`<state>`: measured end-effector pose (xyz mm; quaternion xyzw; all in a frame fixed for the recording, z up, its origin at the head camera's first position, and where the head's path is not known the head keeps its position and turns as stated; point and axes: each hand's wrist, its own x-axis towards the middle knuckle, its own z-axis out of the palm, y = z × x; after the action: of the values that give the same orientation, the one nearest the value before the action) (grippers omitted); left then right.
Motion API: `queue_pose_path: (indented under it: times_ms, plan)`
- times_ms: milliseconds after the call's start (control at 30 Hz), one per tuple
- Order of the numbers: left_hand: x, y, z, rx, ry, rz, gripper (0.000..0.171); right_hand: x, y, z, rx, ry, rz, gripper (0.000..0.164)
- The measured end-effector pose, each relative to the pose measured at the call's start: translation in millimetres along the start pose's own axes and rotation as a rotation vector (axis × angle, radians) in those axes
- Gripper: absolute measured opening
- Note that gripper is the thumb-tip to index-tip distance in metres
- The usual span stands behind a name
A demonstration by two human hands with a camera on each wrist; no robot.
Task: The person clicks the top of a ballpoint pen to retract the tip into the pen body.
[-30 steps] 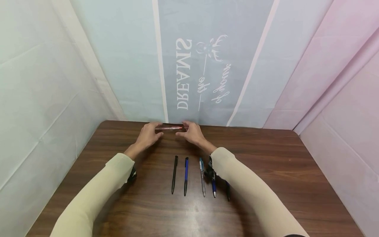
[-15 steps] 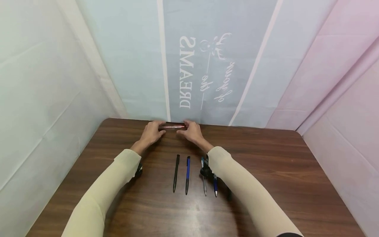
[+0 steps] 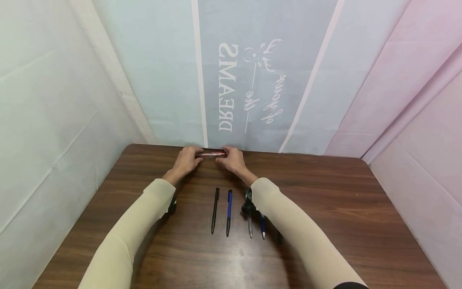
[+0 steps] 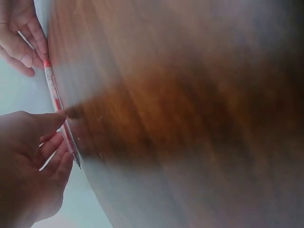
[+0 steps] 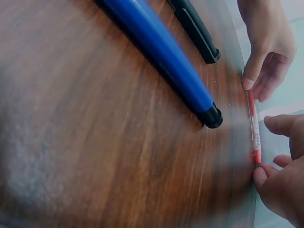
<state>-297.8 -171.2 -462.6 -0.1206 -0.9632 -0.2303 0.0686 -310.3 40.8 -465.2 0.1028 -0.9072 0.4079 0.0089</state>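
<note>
A slim red pen [image 3: 213, 154] with a clear barrel lies crosswise along the far edge of the table, between both hands. My left hand [image 3: 186, 159] pinches its tip end; in the left wrist view the thumb meets the red pen [image 4: 53, 88] from one side and the fingers from the other. At the other end, fingertips of my right hand [image 3: 234, 160] touch the red end of the pen [image 5: 254, 121], the thumb standing apart from it. Nearer me lie a black pen [image 3: 215, 210] and a blue pen [image 3: 229, 212], roughly parallel.
Right of these lie a clear-barrelled pen [image 3: 250, 226] and a blue pen with a silver tip [image 3: 262, 228], partly under the right wrist's camera and sleeve. Another dark pen is mostly hidden there. A printed cloth [image 3: 252, 92] hangs right behind the table [image 3: 306, 172].
Both hands stay at the red pen. The left hand has edged right and covers more of the pen's tip end. The head view has shifted slightly. The other pens keep their places.
</note>
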Motion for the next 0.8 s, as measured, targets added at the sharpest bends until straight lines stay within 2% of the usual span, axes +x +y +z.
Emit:
queue_pose_path:
  times_ms: [300, 567, 800]
  plan:
    - [3.6, -0.2, 4.0, 0.028, 0.027, 0.033, 0.019, -0.4, 0.2, 2.1, 0.053, 0.007, 0.006, 0.061]
    - [3.3, 4.5, 3.9, 0.045, 0.046, -0.007, 0.014, -1.8, -1.3, 5.4, 0.152, -0.004, 0.012, 0.057]
    - [2.7, 8.1, 3.7, 0.041, 0.045, -0.002, 0.012, -0.5, -1.1, 5.9, 0.186, 0.011, 0.016, 0.054]
